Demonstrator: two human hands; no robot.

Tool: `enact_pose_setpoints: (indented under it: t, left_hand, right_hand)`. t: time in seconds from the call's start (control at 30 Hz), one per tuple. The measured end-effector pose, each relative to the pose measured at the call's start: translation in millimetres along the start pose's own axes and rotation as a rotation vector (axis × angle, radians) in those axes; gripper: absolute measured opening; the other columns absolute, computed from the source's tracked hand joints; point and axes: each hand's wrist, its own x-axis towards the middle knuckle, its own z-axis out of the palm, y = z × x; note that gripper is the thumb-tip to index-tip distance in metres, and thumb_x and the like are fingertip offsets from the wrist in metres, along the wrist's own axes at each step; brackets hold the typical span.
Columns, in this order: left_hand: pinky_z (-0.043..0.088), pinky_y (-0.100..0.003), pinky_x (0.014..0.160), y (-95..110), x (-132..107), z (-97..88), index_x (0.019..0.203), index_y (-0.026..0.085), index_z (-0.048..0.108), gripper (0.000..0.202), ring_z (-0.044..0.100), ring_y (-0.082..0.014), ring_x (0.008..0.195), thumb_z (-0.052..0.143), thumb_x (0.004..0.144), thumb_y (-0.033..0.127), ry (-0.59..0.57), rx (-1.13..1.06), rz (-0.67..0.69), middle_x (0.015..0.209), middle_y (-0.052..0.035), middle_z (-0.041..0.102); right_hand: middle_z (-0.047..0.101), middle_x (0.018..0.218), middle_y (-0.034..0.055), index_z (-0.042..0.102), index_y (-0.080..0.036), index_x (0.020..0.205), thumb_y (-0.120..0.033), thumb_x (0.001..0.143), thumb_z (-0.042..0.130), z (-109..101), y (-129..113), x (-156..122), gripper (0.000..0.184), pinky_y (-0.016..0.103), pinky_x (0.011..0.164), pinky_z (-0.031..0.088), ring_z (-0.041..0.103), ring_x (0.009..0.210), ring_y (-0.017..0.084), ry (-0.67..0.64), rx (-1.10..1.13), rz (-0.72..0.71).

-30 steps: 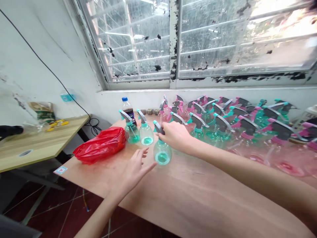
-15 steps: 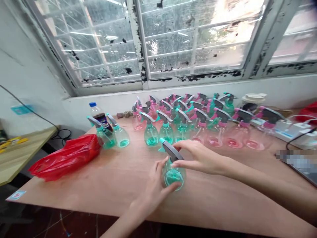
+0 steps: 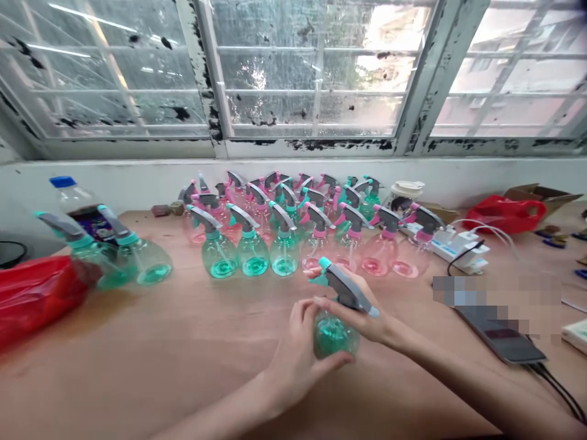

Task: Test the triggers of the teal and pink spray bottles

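Both my hands are on one green spray bottle (image 3: 337, 336) with a grey and teal trigger head, tilted a little above the wooden table (image 3: 206, 354). My left hand (image 3: 300, 345) wraps round the clear green body from the left, its thumb along the bottom. Around the neck, just under the spray head, my right hand (image 3: 367, 305) closes from the right; part of its fingers is hidden behind the head. Beyond them stands a front row of spray bottles, green (image 3: 254, 260) on the left and pink (image 3: 378, 256) on the right.
More spray bottles crowd behind, by the window wall. At left are two green spray bottles (image 3: 149, 266), a blue-capped drink bottle (image 3: 76, 195) and a red plastic bag (image 3: 36, 293). A power strip (image 3: 458, 250), a phone (image 3: 504, 336) and cables lie at right.
The view has swung to the right, showing more of the table's right side. My right hand has shifted from the side of the spray head to around the bottle's neck.
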Motion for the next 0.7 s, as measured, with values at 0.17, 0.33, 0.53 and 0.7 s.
enact_pose_setpoints:
  t: [0.17,0.33,0.53,0.7]
  left_hand:
    - [0.039,-0.05,0.107,-30,19,-19.1,0.151,0.027,0.026,0.095,0.045,-0.0347,0.13,0.077,0.077,0.057,-0.224,0.191,0.275,0.14,-0.015,0.047]
    - [0.031,-0.054,0.111,-59,27,-50.2,0.151,0.026,0.032,0.082,0.039,-0.0364,0.137,0.067,0.084,0.058,-0.292,0.379,0.135,0.15,-0.0149,0.042]
    - [0.028,-0.057,0.112,-63,25,-50.9,0.148,0.023,0.04,0.077,0.036,-0.0383,0.138,0.064,0.085,0.061,-0.343,0.466,0.059,0.153,-0.0163,0.039]
    - [0.03,-0.058,0.111,-60,26,-50.2,0.144,0.022,0.045,0.069,0.038,-0.0383,0.137,0.061,0.088,0.06,-0.361,0.491,0.044,0.149,-0.016,0.044]
  right_hand:
    - [0.065,0.089,0.0023,0.061,-0.023,0.104,-0.024,0.085,0.061,-15,-1,-2,0.019,0.027,0.067,0.054,0.065,0.078,0.017,0.022,-0.078,-0.053]
    - [0.062,0.082,0.0016,0.061,-0.022,0.098,-0.025,0.086,0.059,-25,-4,2,0.012,0.025,0.062,0.05,0.06,0.071,0.015,-0.016,-0.147,-0.075]
    - [0.062,0.08,0.0017,0.059,-0.02,0.091,-0.03,0.088,0.057,-23,0,13,0.01,0.025,0.059,0.048,0.057,0.063,0.012,-0.058,-0.074,-0.072]
    - [0.053,0.068,-0.0028,0.05,-0.021,0.075,-0.024,0.09,0.053,-21,0,23,0.015,0.024,0.058,0.046,0.053,0.061,0.011,-0.042,-0.099,-0.138]
